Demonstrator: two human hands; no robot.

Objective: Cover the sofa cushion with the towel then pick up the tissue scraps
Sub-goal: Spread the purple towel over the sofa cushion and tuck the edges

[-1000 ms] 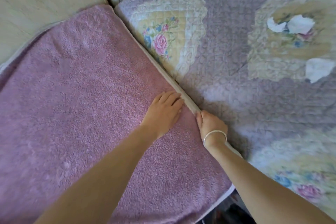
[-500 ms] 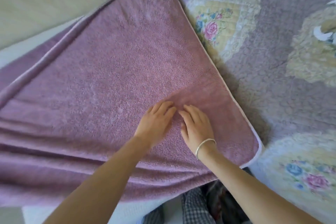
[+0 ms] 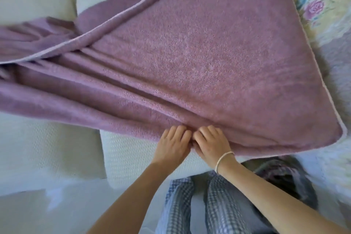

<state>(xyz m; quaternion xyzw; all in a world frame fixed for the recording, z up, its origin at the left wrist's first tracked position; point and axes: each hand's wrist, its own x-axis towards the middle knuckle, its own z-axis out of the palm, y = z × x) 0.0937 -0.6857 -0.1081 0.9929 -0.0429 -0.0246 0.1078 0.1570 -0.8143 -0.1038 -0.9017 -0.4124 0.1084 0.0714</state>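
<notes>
A mauve terry towel (image 3: 209, 53) lies over the white sofa cushion (image 3: 133, 157). It is flat on the right and bunched into long folds on the left, where a corner is folded over. The cushion's near front and its far left corner show bare. My left hand (image 3: 172, 146) and my right hand (image 3: 211, 143), which has a white band at the wrist, sit side by side at the towel's near edge. Their fingers curl over the hem. No tissue scraps are in view.
A quilted floral cover (image 3: 322, 5) lies on the seat to the right of the towel. The cream sofa back (image 3: 34, 0) is at the top left, another pale seat cushion (image 3: 47, 148) at the left. My legs in checked trousers (image 3: 218, 209) stand against the sofa front.
Both hands slid from the middle of the towel back to its near edge and curled on the hem. The view swung left, so the tissue scraps on the quilt left the frame.
</notes>
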